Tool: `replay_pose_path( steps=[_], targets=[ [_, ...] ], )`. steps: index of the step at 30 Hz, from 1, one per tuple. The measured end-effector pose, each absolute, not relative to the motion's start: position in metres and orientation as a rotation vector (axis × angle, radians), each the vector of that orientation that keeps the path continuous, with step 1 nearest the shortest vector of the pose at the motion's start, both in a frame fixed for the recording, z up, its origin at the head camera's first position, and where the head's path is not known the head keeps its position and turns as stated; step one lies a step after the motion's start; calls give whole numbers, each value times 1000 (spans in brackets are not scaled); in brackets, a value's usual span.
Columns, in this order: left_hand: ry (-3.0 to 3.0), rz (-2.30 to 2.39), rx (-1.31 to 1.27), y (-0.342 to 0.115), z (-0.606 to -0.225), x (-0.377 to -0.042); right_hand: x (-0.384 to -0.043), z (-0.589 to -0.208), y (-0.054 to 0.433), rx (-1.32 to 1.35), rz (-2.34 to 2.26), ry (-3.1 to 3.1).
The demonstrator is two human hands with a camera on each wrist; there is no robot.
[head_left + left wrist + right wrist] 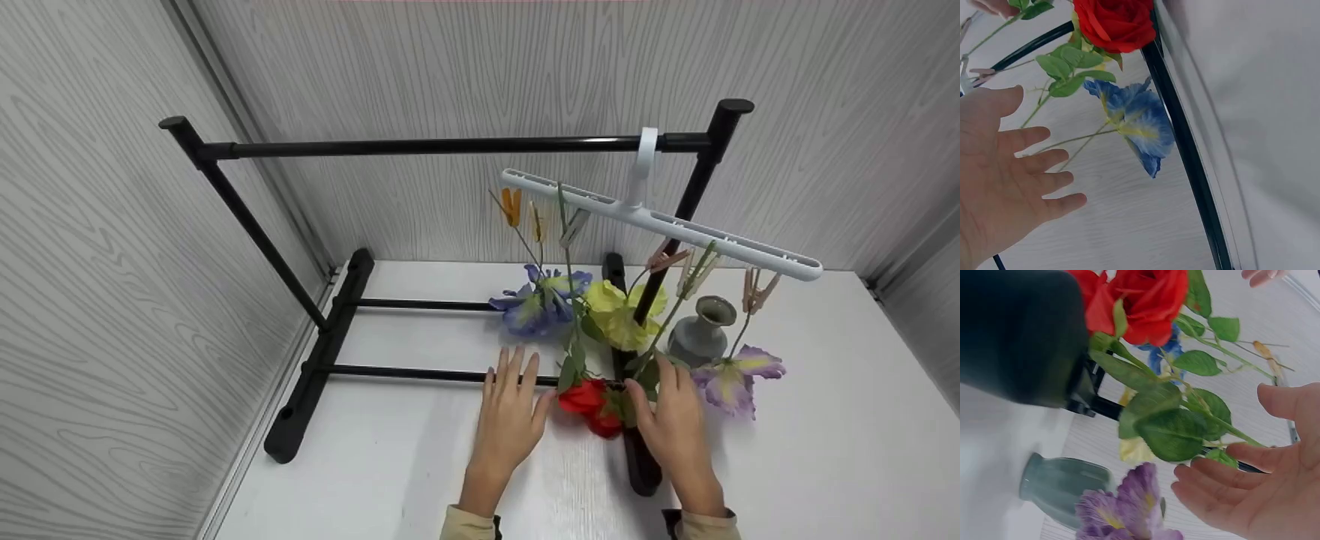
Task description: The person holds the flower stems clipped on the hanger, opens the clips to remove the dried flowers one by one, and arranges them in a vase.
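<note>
Artificial flowers hang heads down from clothespins on a white hanger (637,214). My left hand (508,420), fingers spread and straight, is left of the red roses (581,397) and holds nothing. On their other side is my right hand (675,420), its fingers extended beside the rose leaves (1171,433); its palm looks bare in the right wrist view. Behind the roses hang blue irises (532,307) and a yellow flower (621,319). A purple iris (735,382) hangs right of my right hand, near a grey-green vase (701,330).
A black rack (442,146) carries the hanger near the right end of its top bar. Its base foot (643,465) lies between my hands, and a lower crossbar (420,373) runs behind my left hand. Wood-grain panels (450,67) border the white table (375,465).
</note>
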State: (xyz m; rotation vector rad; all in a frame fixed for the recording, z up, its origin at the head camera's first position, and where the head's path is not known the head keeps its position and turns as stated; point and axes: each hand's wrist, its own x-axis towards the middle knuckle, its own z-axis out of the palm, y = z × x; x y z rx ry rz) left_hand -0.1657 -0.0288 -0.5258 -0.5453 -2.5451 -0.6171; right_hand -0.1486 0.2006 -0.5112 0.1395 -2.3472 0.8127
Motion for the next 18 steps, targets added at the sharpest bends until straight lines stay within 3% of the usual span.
replay_pose_path(
  steps=[18],
  targets=[
    [-2244,-1163,-872,52,-532,-154,-171,-439,216,126,771,-1994]
  ],
)
